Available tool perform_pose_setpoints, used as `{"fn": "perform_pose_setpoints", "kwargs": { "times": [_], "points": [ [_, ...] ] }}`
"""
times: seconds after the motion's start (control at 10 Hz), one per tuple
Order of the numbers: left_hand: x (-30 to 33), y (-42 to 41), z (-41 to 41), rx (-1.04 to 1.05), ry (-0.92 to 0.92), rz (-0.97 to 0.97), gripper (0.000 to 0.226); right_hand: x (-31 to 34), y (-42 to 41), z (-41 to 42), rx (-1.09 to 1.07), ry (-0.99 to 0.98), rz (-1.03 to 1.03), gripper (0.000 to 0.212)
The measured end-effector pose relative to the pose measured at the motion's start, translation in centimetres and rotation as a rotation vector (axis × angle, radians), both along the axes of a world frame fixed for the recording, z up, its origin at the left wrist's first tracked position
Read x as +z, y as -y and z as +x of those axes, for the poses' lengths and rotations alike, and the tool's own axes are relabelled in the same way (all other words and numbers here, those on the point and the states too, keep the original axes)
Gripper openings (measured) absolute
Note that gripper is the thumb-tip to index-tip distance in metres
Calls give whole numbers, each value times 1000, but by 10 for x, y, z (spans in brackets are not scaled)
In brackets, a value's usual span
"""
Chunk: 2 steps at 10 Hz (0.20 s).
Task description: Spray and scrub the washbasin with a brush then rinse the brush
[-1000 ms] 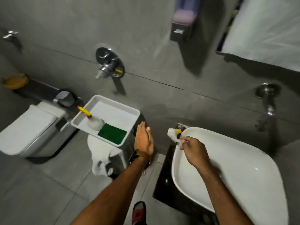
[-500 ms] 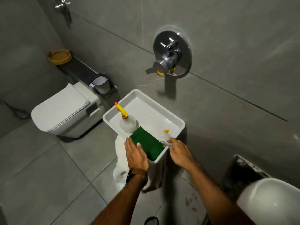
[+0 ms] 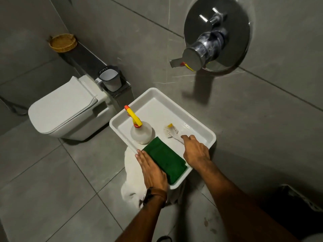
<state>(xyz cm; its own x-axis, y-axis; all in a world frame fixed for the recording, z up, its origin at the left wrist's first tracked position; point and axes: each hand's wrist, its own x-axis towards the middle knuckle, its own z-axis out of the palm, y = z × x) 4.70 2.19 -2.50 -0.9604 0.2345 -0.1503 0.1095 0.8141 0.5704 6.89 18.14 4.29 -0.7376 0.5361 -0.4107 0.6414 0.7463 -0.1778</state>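
The one camera sits on my head, looking forward and steeply down along both my forearms. It faces the grey wall, with the mixer valve (image 3: 215, 34) close at upper right, the tray (image 3: 197, 126) near centre, and the toilet (image 3: 64, 112) farther off to the left. No second view.

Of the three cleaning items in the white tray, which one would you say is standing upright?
The spray bottle, with its yellow nozzle, stands upright; the brush and the green cloth both lie flat in the tray.
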Motion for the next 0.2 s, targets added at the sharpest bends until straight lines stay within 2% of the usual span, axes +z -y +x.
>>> {"fn": "perform_pose_setpoints", "kwargs": {
  "times": [0.1, 0.2],
  "points": [
    [3, -1, 1, 19, 16, 13, 94, 2, 1, 13, -61, -66, -58, 68],
    [11, 0, 2, 58, 29, 27, 94, 10, 4, 30, -181, -164, -119, 57]
  ]
}}
